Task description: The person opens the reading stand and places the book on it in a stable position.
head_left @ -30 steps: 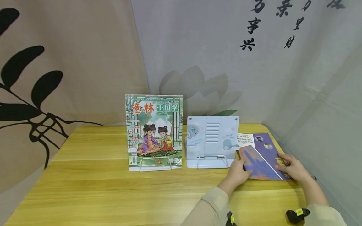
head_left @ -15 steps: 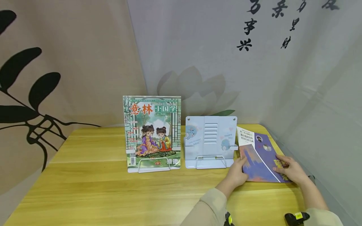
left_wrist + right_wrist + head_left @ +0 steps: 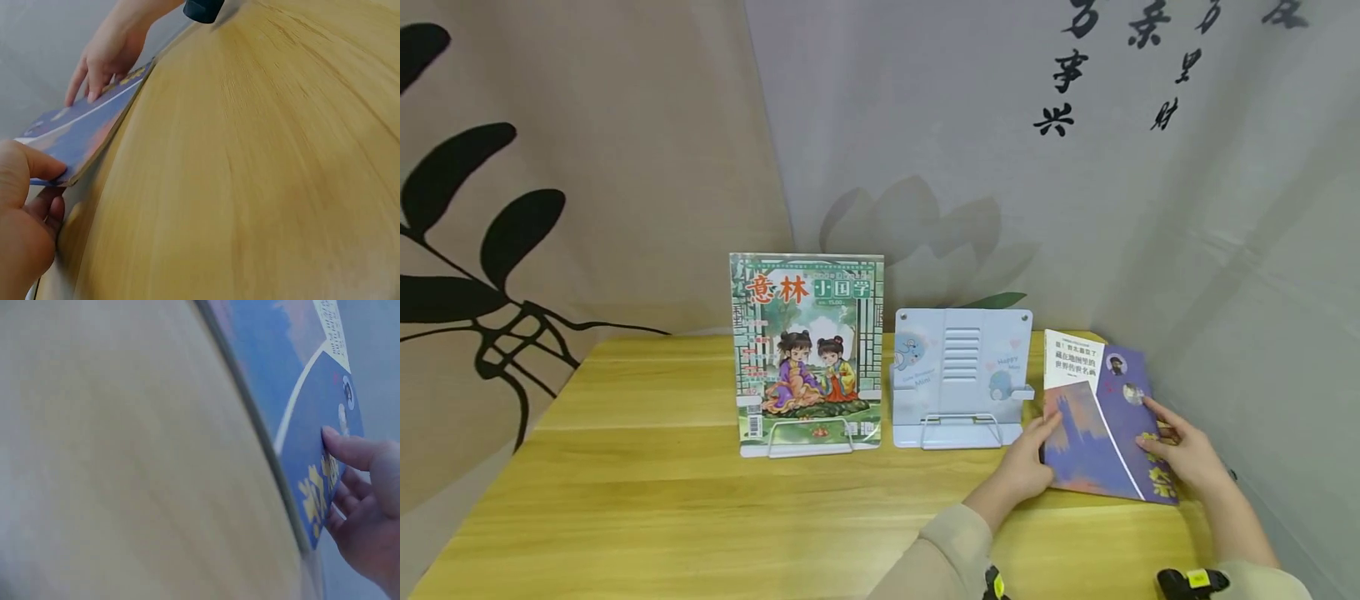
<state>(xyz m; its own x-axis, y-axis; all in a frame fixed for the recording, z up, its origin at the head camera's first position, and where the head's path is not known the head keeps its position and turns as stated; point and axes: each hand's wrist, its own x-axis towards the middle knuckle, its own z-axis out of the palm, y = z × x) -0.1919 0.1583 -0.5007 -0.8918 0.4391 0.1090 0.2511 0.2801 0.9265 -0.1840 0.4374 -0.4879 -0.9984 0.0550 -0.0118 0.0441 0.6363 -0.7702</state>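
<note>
A purple-blue book (image 3: 1086, 437) with a white panel and yellow lettering is held between both hands at the right of the table, its far edge raised. My left hand (image 3: 1026, 458) pinches its left edge, thumb on the cover and fingers beneath, as the left wrist view shows. On the opposite side my right hand (image 3: 1183, 446) grips the right edge; in the right wrist view the thumb lies on the cover (image 3: 306, 419) and the fingers go behind. Just left of the book stands a pale blue book stand (image 3: 962, 367) with a wire front rest.
Further left, a green illustrated magazine (image 3: 808, 350) leans upright on another stand, behind a wire rest (image 3: 811, 437). The wooden table (image 3: 700, 525) ends near the book's right side, beside a grey curtain (image 3: 1262, 292). A printed cloth backdrop (image 3: 647, 167) hangs behind.
The book has come out from beside the blue stand, moving slightly right and toward me, and its far edge has tilted up. More of its white panel shows. Both hands stay on it.
</note>
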